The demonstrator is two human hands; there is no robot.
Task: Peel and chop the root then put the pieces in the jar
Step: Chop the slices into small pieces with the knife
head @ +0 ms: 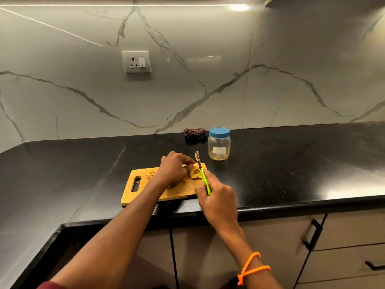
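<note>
Wooden cutting board (179, 191) flat on black counter (291, 163), near front edge, handle slot at its left end.

Left hand (171, 168) over middle of board, grip curled down, fingertips pinning the root (190, 168) against the wood. Root mostly hidden under the fingers; only its brownish right end visible.

Cut slices (195, 175) lying on board just right of the root, touching or nearly touching it. Small heap of pale pieces (150, 174) on board's left part, beside the handle slot, apart from the hand.

Right hand (216, 200) at board's near right corner, grip closed around green handle of knife (201, 173), forefinger stretched along the handle. Blade pointing away from the person, tip up past board's far edge, bits of root stuck to it. Blade just right of the slices; contact with board not discernible.

Clear jar (219, 146) upright on counter behind board's right end, well apart from both hands, blue lid on, a few yellowish pieces at bottom. Dark folded cloth (195, 133) left of jar against marble wall. Orange beaded bracelet (251, 269) on right wrist.
</note>
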